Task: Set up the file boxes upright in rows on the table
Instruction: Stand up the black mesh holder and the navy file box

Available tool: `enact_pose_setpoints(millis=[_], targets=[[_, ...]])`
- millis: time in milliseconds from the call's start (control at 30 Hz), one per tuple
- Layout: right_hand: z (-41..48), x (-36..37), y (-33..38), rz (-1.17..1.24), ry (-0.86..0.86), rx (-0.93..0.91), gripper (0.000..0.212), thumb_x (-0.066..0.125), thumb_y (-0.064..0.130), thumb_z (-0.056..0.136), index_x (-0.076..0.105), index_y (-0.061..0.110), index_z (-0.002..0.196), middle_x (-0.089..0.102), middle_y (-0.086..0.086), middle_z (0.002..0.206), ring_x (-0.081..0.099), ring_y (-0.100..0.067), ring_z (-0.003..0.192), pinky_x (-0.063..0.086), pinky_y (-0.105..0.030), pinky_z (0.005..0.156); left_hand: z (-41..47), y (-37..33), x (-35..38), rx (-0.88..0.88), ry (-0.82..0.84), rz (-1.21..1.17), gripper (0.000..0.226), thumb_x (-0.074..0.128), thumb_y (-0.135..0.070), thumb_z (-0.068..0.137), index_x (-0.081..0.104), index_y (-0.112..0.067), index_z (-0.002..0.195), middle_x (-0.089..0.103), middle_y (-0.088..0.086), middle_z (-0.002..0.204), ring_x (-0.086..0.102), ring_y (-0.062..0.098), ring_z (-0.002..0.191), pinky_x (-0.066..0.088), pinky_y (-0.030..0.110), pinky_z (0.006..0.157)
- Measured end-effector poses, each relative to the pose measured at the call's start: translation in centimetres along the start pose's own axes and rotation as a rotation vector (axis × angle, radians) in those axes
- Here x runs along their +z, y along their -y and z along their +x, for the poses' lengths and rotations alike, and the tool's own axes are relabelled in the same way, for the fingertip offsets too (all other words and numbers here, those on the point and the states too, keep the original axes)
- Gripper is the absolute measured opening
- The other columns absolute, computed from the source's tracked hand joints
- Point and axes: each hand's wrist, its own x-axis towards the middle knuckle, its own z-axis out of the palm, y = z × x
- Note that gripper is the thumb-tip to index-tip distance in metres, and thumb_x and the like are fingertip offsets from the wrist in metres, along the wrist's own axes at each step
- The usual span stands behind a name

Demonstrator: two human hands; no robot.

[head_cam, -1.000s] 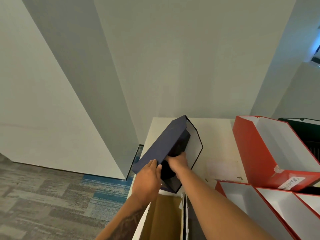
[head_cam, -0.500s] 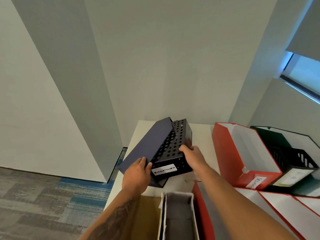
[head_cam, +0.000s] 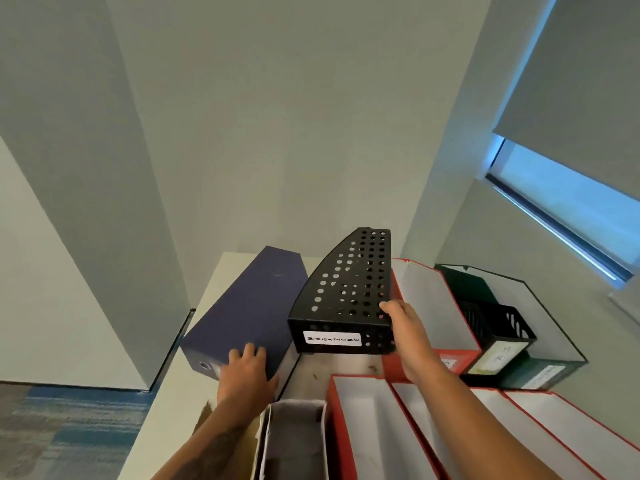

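A navy blue file box (head_cam: 249, 306) stands at the table's far left corner, and my left hand (head_cam: 247, 374) grips its near end. A black perforated file holder (head_cam: 349, 292) with a white label is held just right of it, above the white table (head_cam: 162, 427). My right hand (head_cam: 403, 327) grips its near right corner. To the right stand a red file box (head_cam: 433, 306) and a dark green file box (head_cam: 540, 323) with a black slotted holder (head_cam: 498, 327) inside it.
Several red file boxes (head_cam: 377, 434) fill the near right of the table. A grey open box (head_cam: 294, 438) and a brown cardboard piece (head_cam: 207, 410) lie near my left forearm. Walls stand close behind the table; carpet floor (head_cam: 65, 427) lies to the left.
The black perforated holder has come out of the blue box and moved right, lifted by my right hand. The blue box has dropped onto the table under my left hand.
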Motion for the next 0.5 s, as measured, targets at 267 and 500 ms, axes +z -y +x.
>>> enact_pose_setpoints(millis=[267,500], targets=[[-0.2,-0.8,0.0,0.054,0.046,0.017,0.028,0.056,0.041,0.098,0.063,0.021,0.117,0.076,-0.005,0.103,0.073,-0.022,0.097,0.057,-0.036,0.074,1.1,-2.8,-3.4,-0.149,0.043,-0.569,0.044,0.043,-0.050,0.100,0.062,-0.019,0.126,0.059,0.008,0.135,0.055,0.027,0.120,0.047,0.042,0.099],[0.6,-0.1,-0.4,0.332,0.116,0.176,0.036,0.051,0.042,0.100,0.068,0.018,0.120,0.077,-0.010,0.109,0.069,-0.028,0.109,0.054,-0.050,0.098,0.3,-6.4,-10.3,-0.243,0.602,-1.736,0.046,0.027,-0.029,0.109,0.067,-0.010,0.121,0.073,0.017,0.116,0.068,0.039,0.110,0.048,0.051,0.096]])
